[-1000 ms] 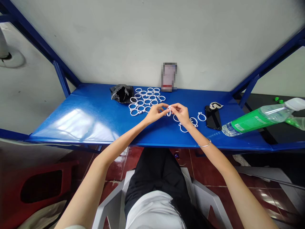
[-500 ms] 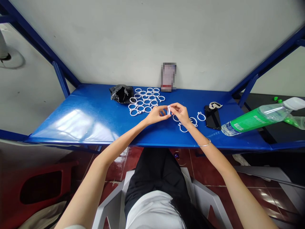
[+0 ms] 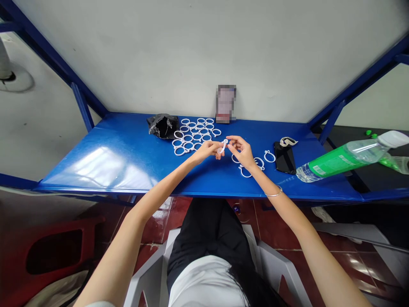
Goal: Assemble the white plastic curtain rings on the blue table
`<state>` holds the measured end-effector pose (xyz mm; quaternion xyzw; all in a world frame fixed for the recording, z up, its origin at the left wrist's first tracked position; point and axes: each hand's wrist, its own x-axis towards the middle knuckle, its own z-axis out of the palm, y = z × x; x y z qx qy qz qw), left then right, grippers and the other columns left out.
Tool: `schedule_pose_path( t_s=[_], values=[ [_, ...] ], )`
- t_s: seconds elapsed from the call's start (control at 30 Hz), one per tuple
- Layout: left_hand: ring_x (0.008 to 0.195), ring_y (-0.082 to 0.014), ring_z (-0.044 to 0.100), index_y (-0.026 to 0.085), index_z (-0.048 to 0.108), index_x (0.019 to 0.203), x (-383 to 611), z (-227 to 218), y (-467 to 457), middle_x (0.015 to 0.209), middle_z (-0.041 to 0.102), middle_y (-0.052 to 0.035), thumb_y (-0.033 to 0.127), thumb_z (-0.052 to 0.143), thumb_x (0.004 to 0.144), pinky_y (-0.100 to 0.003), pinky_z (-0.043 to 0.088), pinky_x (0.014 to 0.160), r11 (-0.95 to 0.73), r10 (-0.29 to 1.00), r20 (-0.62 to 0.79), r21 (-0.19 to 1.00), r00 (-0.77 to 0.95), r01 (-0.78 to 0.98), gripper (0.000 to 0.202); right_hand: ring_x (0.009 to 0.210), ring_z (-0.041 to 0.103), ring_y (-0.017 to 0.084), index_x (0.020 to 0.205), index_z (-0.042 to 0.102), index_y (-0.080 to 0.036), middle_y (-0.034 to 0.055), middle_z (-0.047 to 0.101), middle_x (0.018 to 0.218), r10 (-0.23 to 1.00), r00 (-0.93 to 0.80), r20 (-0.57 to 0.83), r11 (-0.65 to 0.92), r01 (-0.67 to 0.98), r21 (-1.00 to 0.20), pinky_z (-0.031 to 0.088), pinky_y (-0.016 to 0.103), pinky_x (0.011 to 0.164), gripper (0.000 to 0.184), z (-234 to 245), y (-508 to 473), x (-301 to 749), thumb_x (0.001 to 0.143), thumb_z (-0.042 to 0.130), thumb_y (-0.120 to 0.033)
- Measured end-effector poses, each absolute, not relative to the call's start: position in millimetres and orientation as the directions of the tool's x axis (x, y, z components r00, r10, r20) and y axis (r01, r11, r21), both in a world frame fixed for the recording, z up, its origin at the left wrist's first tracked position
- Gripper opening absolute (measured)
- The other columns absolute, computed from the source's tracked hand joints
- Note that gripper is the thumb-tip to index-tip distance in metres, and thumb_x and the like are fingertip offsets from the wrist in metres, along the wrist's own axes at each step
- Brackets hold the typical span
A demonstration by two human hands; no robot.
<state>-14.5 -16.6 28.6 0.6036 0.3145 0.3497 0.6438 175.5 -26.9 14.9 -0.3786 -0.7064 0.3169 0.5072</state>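
Observation:
My left hand (image 3: 207, 150) is closed on a white plastic curtain ring (image 3: 223, 147), which is tilted with its small eyelet at the top. Close by on the right, my right hand (image 3: 241, 151) has its thumb and fingers apart beside the eyelet; whether a fingertip touches it, I cannot tell. Several similar white rings (image 3: 188, 138) lie clustered on the blue table (image 3: 128, 149), beyond my left hand. A smaller group of rings (image 3: 246, 172) lies under and beside my right wrist, and a single ring (image 3: 270, 156) rests farther right.
A crumpled black bag (image 3: 162, 125) stands at the back left, its mouth open. A blurred upright object (image 3: 226, 104) leans on the wall. To the right are a black phone (image 3: 285, 158), a whitish looped item (image 3: 288, 141) and a green-labelled bottle (image 3: 341, 160).
The ring has turned from nearly upright to tilted, and my left fingers have curled around its lower part. My right fingers have loosened from their pinch on it.

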Motion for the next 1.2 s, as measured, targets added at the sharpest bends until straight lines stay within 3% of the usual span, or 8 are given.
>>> schedule_pose_path(
  t_s=[0.27,0.8,0.97,1.2],
  values=[
    [0.051,-0.0097,0.055,0.007,0.068,0.087,-15.4,29.8,-16.9,0.064,0.062,-0.0046,0.052,0.061,0.086,-0.023,0.042,0.053,0.184,0.822,-0.088,0.976,0.563,-0.116,0.046,0.067,0.063,0.015,0.105,0.068,-0.023,0.0030,0.066,0.084,0.823,-0.233,0.518,0.568,0.307,-0.764,0.050,0.029,0.061,0.031,18.4,-27.9,175.6,0.091,0.060,-0.049],
    [0.052,-0.0087,0.047,0.010,0.073,0.084,-15.0,38.8,-17.4,0.062,0.059,-0.0048,0.056,0.058,0.087,-0.021,0.035,0.046,0.382,0.734,-0.197,0.911,0.650,-0.155,0.048,0.072,0.065,0.018,0.092,0.068,-0.023,0.0034,0.069,0.085,0.840,-0.189,0.509,0.543,0.308,-0.782,0.052,0.032,0.067,0.030,19.7,-31.1,173.7,0.090,0.060,-0.052],
    [0.053,-0.0092,0.047,0.011,0.073,0.087,-15.4,34.1,-15.9,0.063,0.058,-0.0042,0.056,0.056,0.087,-0.023,0.037,0.049,0.384,0.711,-0.181,0.910,0.679,-0.159,0.048,0.071,0.063,0.018,0.088,0.067,-0.023,0.0031,0.068,0.083,0.835,-0.171,0.523,0.550,0.314,-0.774,0.051,0.032,0.067,0.029,18.4,-30.8,174.0,0.091,0.060,-0.051],
    [0.053,-0.0071,0.047,0.007,0.072,0.092,-13.7,23.5,-16.1,0.059,0.053,0.0003,0.048,0.072,0.078,-0.022,0.034,0.051,0.255,0.754,-0.077,0.950,0.653,-0.182,0.044,0.065,0.060,0.016,0.083,0.063,-0.023,0.0022,0.065,0.081,0.828,-0.154,0.539,0.559,0.309,-0.769,0.051,0.031,0.065,0.030,17.8,-30.9,173.5,0.090,0.061,-0.052]
  ],
)
